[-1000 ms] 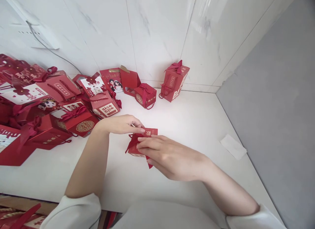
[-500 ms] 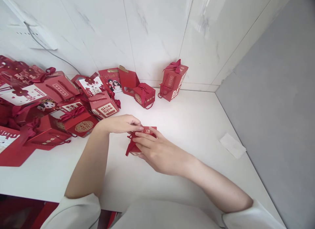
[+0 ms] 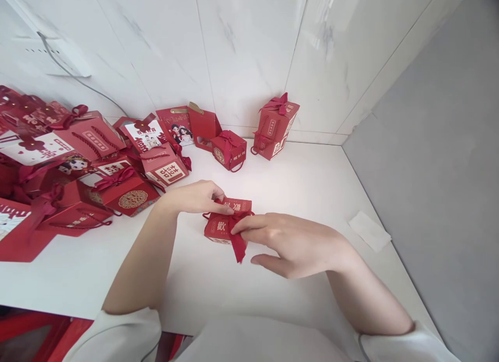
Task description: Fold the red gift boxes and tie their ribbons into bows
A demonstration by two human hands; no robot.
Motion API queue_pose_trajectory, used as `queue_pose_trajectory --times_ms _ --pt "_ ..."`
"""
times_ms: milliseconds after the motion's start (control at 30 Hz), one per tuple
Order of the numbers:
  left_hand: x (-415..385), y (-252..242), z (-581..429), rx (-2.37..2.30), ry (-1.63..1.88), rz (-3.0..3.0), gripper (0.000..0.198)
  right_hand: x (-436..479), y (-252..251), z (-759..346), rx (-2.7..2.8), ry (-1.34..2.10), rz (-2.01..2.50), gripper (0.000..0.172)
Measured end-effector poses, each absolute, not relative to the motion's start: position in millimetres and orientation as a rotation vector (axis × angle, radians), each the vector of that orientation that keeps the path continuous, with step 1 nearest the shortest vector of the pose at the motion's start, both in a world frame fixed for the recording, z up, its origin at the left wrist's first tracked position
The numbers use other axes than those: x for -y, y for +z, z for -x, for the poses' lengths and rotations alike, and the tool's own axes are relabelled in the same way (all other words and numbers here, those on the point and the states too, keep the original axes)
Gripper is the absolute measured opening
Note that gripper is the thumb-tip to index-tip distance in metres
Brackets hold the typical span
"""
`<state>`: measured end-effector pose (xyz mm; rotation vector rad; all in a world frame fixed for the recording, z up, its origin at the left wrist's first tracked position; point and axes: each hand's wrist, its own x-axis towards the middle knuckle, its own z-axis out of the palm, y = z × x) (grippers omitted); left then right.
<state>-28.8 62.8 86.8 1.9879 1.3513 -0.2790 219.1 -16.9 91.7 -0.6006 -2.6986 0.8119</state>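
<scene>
Head view. Far left: a pile of red gift boxes (image 3: 88, 144) on the desk (image 3: 195, 294), apart from the work.

Left hand (image 3: 197, 197): fingers curled, thumb laid over the top of the small red box (image 3: 218, 228), tip at the ribbon (image 3: 237, 246). Pinching or only pressing: cannot tell. Judged best as a light anchor, so the box does not slide.

Small red box: on the desk, mid-scene, between the hands.

Right hand (image 3: 287, 242): fingers extended, thumb held well apart, fingertips resting on the ribbon by its knot; nothing gripped. Work in hand, as judged: dressing the ribbon. Smooth and spread it outward from the knot; a hard tug could loosen the knot or dent the card.

Orientation. A cord loop (image 3: 206, 215) shows at the box's left end; a pale printed panel (image 3: 219, 241) faces near. Box reads slightly longer left to right, but slant and the right hand's cover leave its long axis unsure. Ribbon tail points near, its long axis running roughly near–far.
</scene>
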Motion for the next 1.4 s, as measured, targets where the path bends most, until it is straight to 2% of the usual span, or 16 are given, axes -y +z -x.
queue_pose_trajectory --times_ms 133,233,367,533,600,667,800,900,1067,1267,1400 --pt "-61.7 88.3 26.0 -1.344 -0.275 -2.007 0.053 26.3 95.4 -213.4 2.723 1.06 0.515 0.041" --pt "-61.3 88.7 25.6 -1.338 -0.255 -2.028 0.053 34.6 83.3 -201.3 2.805 1.078 0.481 0.053" --pt "-60.2 87.4 24.9 -1.362 -0.24 -2.04 0.053 38.1 61.5 -186.3 2.861 1.052 0.549 0.058" --pt "-58.7 85.2 19.6 -1.416 -0.273 -2.007 0.054 20.0 76.2 -208.4 2.764 1.36 0.366 0.05" --pt "-58.7 82.9 15.6 -1.466 -0.242 -1.987 0.053 6.5 89.6 -227.2 2.59 1.535 0.509 0.04" --pt "-59.0 79.9 11.1 -1.512 -0.168 -1.969 0.052 -9.1 96.4 -243.4 2.398 1.553 0.767 0.032" --pt "-59.0 76.8 5.5 -1.514 -0.084 -1.937 0.051 -39.6 80.8 -256.1 2.122 1.337 1.228 0.04" --pt "-58.1 78.6 5.3 -1.495 -0.096 -1.911 0.049 -54.2 59.4 -252.0 2.11 1.333 1.41 0.045" --pt "-57.6 81.3 6.7 -1.484 -0.125 -1.871 0.047 -57.9 46.2 -238.8 2.09 1.631 1.223 0.043" --pt "-58.6 80.2 6.6 -1.44 -0.136 -1.867 0.045 -57.5 43.5 -234.8 2.007 1.687 1.086 0.029" --pt "-60.6 79.2 7.0 -1.4 -0.13 -1.914 0.047 -60.0 43.0 -235.8 1.959 1.848 0.964 0.03"
